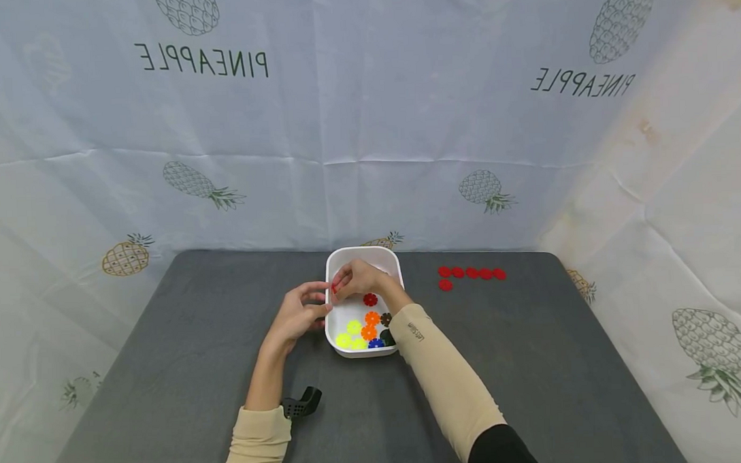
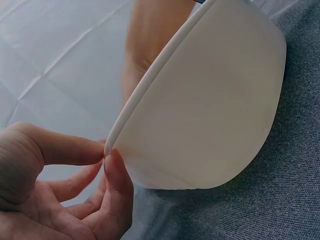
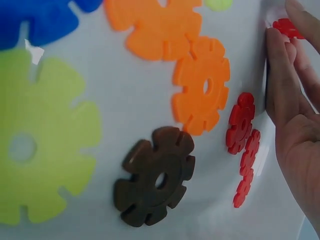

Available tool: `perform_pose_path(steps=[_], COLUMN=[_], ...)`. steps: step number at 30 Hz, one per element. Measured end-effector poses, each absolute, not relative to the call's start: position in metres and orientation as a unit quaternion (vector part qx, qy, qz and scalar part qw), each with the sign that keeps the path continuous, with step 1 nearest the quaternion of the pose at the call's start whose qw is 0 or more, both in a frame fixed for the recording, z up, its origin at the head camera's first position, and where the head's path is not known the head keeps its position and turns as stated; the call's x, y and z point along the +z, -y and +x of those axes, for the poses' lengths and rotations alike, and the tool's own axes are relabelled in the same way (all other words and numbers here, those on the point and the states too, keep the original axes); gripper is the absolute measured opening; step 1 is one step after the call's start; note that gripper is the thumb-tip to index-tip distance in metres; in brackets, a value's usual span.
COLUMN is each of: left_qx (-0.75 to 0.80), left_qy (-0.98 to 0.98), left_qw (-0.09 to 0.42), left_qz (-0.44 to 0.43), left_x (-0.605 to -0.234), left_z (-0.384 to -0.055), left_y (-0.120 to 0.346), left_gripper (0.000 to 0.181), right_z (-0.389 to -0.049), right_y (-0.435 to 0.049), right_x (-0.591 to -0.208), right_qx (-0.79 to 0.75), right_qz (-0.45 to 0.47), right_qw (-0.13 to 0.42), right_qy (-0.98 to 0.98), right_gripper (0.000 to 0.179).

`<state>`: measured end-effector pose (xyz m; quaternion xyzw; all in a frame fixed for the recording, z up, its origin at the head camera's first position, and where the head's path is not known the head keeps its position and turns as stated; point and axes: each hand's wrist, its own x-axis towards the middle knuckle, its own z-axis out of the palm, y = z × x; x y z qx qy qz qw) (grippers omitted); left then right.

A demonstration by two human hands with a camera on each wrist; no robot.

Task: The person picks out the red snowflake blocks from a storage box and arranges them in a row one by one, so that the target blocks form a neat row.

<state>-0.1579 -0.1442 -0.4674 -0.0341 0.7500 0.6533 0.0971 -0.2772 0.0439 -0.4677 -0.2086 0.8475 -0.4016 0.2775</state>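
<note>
Below the head view's centre, the white tray (image 1: 347, 313) is best held steady by the left hand (image 1: 295, 317) pinching its left rim, beside which a red disc (image 3: 286, 27) is pinched by the right hand (image 1: 364, 277).
</note>
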Motion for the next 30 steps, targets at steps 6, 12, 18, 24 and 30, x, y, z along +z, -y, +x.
perform_pose_path(steps=[6, 12, 18, 24, 30], left_qx=[0.652, 0.652, 0.654, 0.657, 0.653], left_qy=[-0.751, -0.752, -0.75, -0.747, -0.75], left_qw=[0.095, 0.094, 0.097, 0.097, 0.099], left_qz=[-0.033, -0.031, -0.029, -0.028, -0.029], left_x=[-0.4681, -0.4677, -0.468, -0.4679, -0.4676], left_z=[-0.158, -0.1579, -0.1571, -0.1578, -0.1573], left_y=[0.1447, 0.1452, 0.1453, 0.1454, 0.1454], left_gripper=[0.051, 0.05, 0.05, 0.051, 0.051], right_z=[-0.2796, -0.2798, -0.2797, -0.2805, -0.2807], right_y=[-0.0446, -0.0461, -0.0467, -0.0475, -0.049], right_x=[-0.4701, -0.4695, -0.4674, -0.4647, -0.4619], right_qx=[-0.412, -0.389, -0.393, -0.399, -0.406], right_qz=[-0.219, -0.239, -0.264, -0.278, -0.279], right_qw=[0.275, 0.272, 0.293, 0.308, 0.315], right_qy=[-0.841, -0.847, -0.83, -0.818, -0.811], right_gripper=[0.032, 0.029, 0.024, 0.024, 0.025])
